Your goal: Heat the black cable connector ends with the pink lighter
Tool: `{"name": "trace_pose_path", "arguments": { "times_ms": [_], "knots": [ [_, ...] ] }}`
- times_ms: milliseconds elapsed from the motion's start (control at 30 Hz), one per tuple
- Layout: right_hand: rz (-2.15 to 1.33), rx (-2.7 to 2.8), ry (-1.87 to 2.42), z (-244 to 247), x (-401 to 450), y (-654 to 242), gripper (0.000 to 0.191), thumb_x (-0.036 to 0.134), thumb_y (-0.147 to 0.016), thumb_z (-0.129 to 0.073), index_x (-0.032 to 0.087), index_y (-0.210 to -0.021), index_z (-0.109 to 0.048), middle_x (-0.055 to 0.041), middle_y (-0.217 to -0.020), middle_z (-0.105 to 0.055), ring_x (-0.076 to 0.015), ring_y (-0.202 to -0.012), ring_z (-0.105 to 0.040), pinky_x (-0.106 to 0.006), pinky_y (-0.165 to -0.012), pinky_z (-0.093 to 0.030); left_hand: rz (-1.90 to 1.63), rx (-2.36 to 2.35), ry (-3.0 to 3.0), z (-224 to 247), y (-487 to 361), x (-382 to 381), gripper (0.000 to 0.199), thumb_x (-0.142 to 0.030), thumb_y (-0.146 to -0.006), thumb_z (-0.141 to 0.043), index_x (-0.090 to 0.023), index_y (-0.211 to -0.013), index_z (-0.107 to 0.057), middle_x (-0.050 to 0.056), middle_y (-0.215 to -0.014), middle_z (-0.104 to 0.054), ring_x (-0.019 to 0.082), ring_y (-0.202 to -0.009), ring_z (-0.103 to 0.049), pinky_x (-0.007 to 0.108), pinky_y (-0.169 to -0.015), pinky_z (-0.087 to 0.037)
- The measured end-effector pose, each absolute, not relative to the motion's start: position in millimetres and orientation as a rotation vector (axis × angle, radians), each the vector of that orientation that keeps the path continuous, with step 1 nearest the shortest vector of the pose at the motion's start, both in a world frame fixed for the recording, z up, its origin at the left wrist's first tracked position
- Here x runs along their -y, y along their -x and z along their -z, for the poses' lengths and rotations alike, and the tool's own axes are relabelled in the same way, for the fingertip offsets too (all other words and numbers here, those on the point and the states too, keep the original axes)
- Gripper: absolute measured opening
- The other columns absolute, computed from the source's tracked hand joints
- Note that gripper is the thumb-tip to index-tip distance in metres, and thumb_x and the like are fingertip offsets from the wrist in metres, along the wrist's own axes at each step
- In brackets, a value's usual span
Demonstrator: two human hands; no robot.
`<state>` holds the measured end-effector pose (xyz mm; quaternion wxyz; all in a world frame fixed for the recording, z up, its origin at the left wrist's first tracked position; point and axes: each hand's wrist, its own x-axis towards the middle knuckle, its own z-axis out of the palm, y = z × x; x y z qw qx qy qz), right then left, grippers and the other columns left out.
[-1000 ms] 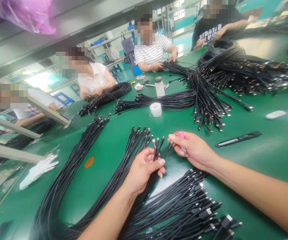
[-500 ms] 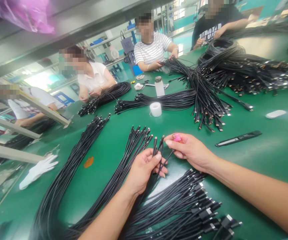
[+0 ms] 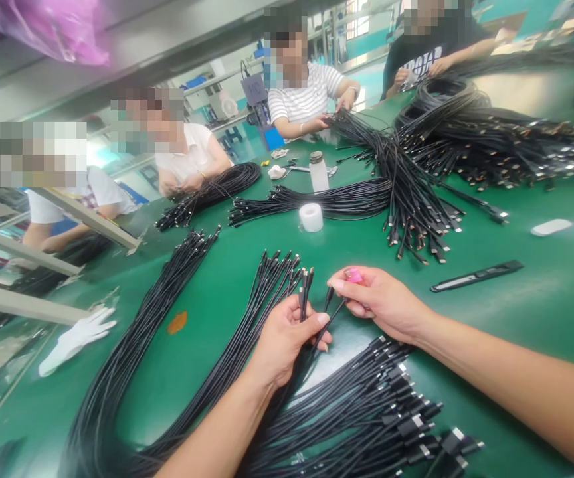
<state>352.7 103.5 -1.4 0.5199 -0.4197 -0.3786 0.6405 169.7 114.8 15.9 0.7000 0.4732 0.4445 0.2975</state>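
My left hand (image 3: 287, 338) is closed around several black USB cables (image 3: 305, 287), their plug ends pointing up past the thumb. One cable end (image 3: 329, 299) leans away from that bunch, its tip at my right fingertips. My right hand (image 3: 374, 295) is closed in a pinch at a cable plug, with a black cable running down from it toward my left hand. A small pink piece (image 3: 353, 275) shows at its fingers; I cannot make out whether it is a finger cover. Beneath my hands a large bundle of black cables (image 3: 357, 398) lies with its plugs to the right.
On the green table (image 3: 506, 332) lie a utility knife (image 3: 476, 275), a tape roll (image 3: 311, 218), a jar (image 3: 318, 172), a white glove (image 3: 78, 338) and more cable bundles (image 3: 167, 292). Several co-workers (image 3: 301, 99) handle cables across the table. A metal shelf frame (image 3: 88, 219) stands at the left.
The cable ends in my left hand have shifted slightly left, and one has come apart toward my right fingertips. My right hand has barely moved. A co-worker at far left has moved further into view.
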Motion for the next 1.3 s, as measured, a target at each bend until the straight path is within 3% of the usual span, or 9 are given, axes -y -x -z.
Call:
{"name": "trace_pose_path", "arguments": {
  "times_ms": [567, 833, 933, 1033, 1300],
  "knots": [
    [-1.554, 0.901, 0.999, 1.3, -101.5, -352.6, 0.035, 0.046, -0.077, -0.075, 0.015, -0.088, -0.062, 0.0068, -0.061, -0.039, -0.0050, -0.049, -0.032, -0.022, -0.045, -0.015, -0.717, -0.985, -1.128, -13.0, -169.6, -112.8, 0.041, -0.028, -0.072, -0.080, -0.019, -0.074, -0.040, -0.006, -0.060, -0.056, 0.011, -0.050, -0.059, 0.023, -0.050, -0.048],
    [-1.579, 0.870, 1.045, -4.0, -101.5, -352.5, 0.039, 0.051, -0.074, -0.075, 0.016, -0.079, -0.058, 0.0080, -0.056, -0.037, -0.0041, -0.043, -0.033, -0.021, -0.042, -0.013, -0.685, -0.985, -1.182, -10.5, -168.8, -114.8, 0.024, -0.034, -0.081, -0.071, -0.013, -0.084, -0.059, 0.002, -0.075, -0.064, 0.012, -0.069, -0.061, 0.025, -0.069, -0.051],
    [-1.584, 0.872, 1.041, -4.8, -101.7, -352.3, 0.038, 0.051, -0.077, -0.073, 0.015, -0.082, -0.059, 0.0061, -0.059, -0.043, -0.0036, -0.043, -0.034, -0.021, -0.041, -0.012, -0.682, -0.986, -1.185, -11.4, -168.7, -115.9, 0.024, -0.035, -0.083, -0.069, -0.012, -0.086, -0.064, 0.004, -0.080, -0.065, 0.012, -0.072, -0.060, 0.024, -0.069, -0.049],
    [-1.584, 0.869, 0.993, -2.5, -101.9, -352.2, 0.036, 0.045, -0.074, -0.077, 0.016, -0.089, -0.060, 0.0042, -0.069, -0.051, -0.0031, -0.046, -0.035, -0.021, -0.042, -0.015, -0.691, -0.999, -1.190, -12.4, -168.7, -116.5, 0.024, -0.036, -0.081, -0.071, -0.013, -0.083, -0.066, 0.003, -0.074, -0.063, 0.012, -0.068, -0.058, 0.024, -0.066, -0.047],
    [-1.579, 0.935, 0.962, 4.7, -101.9, -350.5, 0.039, 0.040, -0.071, -0.081, 0.015, -0.095, -0.065, 0.0057, -0.066, -0.046, -0.0039, -0.049, -0.030, -0.022, -0.044, -0.016, -0.671, -1.005, -1.290, -8.5, -165.3, -115.9, 0.027, -0.039, -0.081, -0.070, -0.014, -0.079, -0.060, 0.000, -0.064, -0.061, 0.010, -0.059, -0.052, 0.022, -0.061, -0.041]
  ]
}}
